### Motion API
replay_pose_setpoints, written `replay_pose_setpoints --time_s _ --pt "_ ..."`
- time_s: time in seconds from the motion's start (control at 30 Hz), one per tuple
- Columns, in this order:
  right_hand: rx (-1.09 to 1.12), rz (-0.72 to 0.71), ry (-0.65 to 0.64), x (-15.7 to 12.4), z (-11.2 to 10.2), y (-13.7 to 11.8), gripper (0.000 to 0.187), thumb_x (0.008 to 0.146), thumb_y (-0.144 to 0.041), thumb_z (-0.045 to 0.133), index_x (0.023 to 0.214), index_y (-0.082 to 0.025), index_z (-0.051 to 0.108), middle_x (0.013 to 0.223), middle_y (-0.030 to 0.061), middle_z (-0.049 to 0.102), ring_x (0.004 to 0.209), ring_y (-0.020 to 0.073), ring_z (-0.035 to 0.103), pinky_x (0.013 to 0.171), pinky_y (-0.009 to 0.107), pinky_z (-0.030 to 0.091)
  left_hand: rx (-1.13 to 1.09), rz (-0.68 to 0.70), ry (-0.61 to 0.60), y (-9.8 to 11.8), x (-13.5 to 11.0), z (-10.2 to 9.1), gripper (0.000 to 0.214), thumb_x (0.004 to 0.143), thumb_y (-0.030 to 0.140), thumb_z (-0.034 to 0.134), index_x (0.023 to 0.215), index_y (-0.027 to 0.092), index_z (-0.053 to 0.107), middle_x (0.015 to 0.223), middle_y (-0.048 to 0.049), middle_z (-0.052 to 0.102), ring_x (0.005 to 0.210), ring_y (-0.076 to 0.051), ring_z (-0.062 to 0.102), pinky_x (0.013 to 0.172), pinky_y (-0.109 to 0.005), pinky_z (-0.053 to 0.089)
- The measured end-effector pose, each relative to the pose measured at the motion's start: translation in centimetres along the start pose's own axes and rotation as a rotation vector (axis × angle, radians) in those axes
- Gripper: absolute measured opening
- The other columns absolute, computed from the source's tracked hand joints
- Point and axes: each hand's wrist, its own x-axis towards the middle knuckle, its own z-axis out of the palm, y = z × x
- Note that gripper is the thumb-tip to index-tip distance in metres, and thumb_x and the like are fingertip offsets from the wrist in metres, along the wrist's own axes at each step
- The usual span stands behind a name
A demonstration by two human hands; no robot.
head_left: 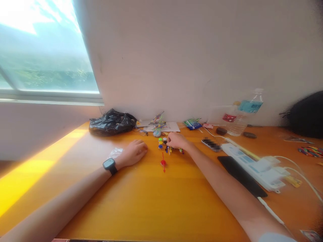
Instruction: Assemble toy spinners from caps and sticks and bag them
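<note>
Two hands rest far out on the orange table [156,205]. The left hand [133,153] lies palm down, fingers loosely curled, holding nothing, with a watch [109,165] on its wrist and a clear wrapper [116,153] just beside it. The right hand [176,141] has its fingers pinched together on small coloured sticks [169,149]. Little coloured caps [160,143] sit between the hands, touching or nearly touching the right fingertips. A red top [163,163] lies alone just nearer the person.

Bare tabletop spreads wide between the forearms, back to the near edge. To the right the room narrows: a phone [211,144], a black slab [241,174] and a power strip [252,164] lie close beside the right forearm. Along the wall edge sit a black bag [112,122], papers [166,127] and a bottle [246,114].
</note>
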Motion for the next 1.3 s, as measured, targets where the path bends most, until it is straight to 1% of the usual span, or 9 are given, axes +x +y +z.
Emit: replay_pose_setpoints --time_s 0.13,0.27,0.33,0.5,0.63,0.9,1.0,1.17,1.3 --pt "0.027 -0.002 -0.003 0.0 -0.3 0.3 0.005 0.076 -0.024 0.074 0.077 -0.02 0.076 0.084 0.0068 0.077 0.081 0.0223 0.07 0.063 0.024 0.041 0.004 -0.003 -0.002 0.0 0.0 0.0 0.016 0.102 0.03 0.051 0.102 0.023 0.065 0.103 -0.0076 0.066 0.096 -0.025 0.059 0.086 -0.038 0.048" --pt "0.081 -0.044 0.016 0.1 -1.1 1.6 0.018 0.08 -0.025 0.073 0.096 -0.02 0.077 0.1 0.006 0.077 0.088 0.0209 0.069 0.066 0.023 0.043 -0.005 0.003 0.008 -0.1 -0.1 0.1 0.015 0.101 0.028 0.051 0.104 0.023 0.066 0.103 -0.0074 0.066 0.095 -0.024 0.059 0.087 -0.037 0.048" --pt "0.111 -0.071 0.014 0.1 -1.6 2.4 0.02 0.082 -0.024 0.072 0.101 -0.018 0.076 0.103 0.0065 0.077 0.088 0.0196 0.068 0.067 0.022 0.043 -0.005 0.004 0.009 -0.2 -0.1 0.1 0.015 0.101 0.028 0.052 0.104 0.023 0.066 0.103 -0.0075 0.066 0.095 -0.024 0.059 0.087 -0.037 0.048" --pt "0.186 -0.169 -0.103 0.0 -2.4 3.8 0.015 0.079 -0.025 0.078 0.092 -0.017 0.079 0.091 0.0051 0.077 0.082 0.0183 0.069 0.067 0.022 0.046 0.004 0.004 0.003 -0.2 -0.1 0.1 0.015 0.101 0.027 0.052 0.104 0.022 0.066 0.103 -0.0076 0.065 0.095 -0.024 0.059 0.087 -0.037 0.048" --pt "0.231 -0.234 -0.168 0.1 -2.2 4.0 0.015 0.077 -0.023 0.08 0.09 -0.018 0.081 0.093 0.0043 0.079 0.084 0.0185 0.07 0.068 0.022 0.047 -0.001 0.002 0.004 -0.2 -0.1 0.1 0.015 0.101 0.027 0.052 0.103 0.023 0.065 0.104 -0.0076 0.066 0.096 -0.024 0.059 0.087 -0.037 0.049" --pt "0.267 -0.231 -0.239 0.1 -2.3 4.8 0.014 0.072 -0.028 0.084 0.082 -0.019 0.082 0.087 0.0042 0.08 0.08 0.0199 0.072 0.071 0.023 0.049 0.001 0.009 0.006 -0.2 -0.1 0.1 0.015 0.101 0.028 0.052 0.103 0.022 0.066 0.104 -0.0079 0.066 0.095 -0.024 0.06 0.086 -0.037 0.049" --pt "0.262 -0.204 -0.224 0.0 -2.4 4.7 0.012 0.074 -0.027 0.083 0.081 -0.018 0.082 0.085 0.0042 0.08 0.076 0.0192 0.072 0.07 0.023 0.049 0.006 0.007 0.007 -0.2 -0.1 0.1 0.015 0.101 0.028 0.052 0.103 0.022 0.066 0.103 -0.0078 0.066 0.095 -0.024 0.06 0.086 -0.037 0.049" --pt "0.234 -0.129 -0.104 0.1 -1.8 3.8 0.011 0.081 -0.024 0.075 0.088 -0.016 0.079 0.084 0.0056 0.079 0.072 0.017 0.069 0.064 0.022 0.046 -0.003 0.012 0.013 -0.2 -0.1 0.1 0.013 0.101 0.027 0.053 0.103 0.023 0.066 0.103 -0.0077 0.065 0.095 -0.024 0.06 0.087 -0.037 0.049" --pt "0.174 -0.104 -0.048 0.3 -0.9 2.7 0.011 0.082 -0.027 0.074 0.082 -0.016 0.078 0.08 0.0049 0.076 0.072 0.0168 0.066 0.06 0.022 0.041 -0.01 0.009 0.021 -0.2 -0.1 0.2 0.013 0.101 0.027 0.053 0.103 0.024 0.066 0.103 -0.0073 0.065 0.096 -0.024 0.06 0.087 -0.037 0.049"
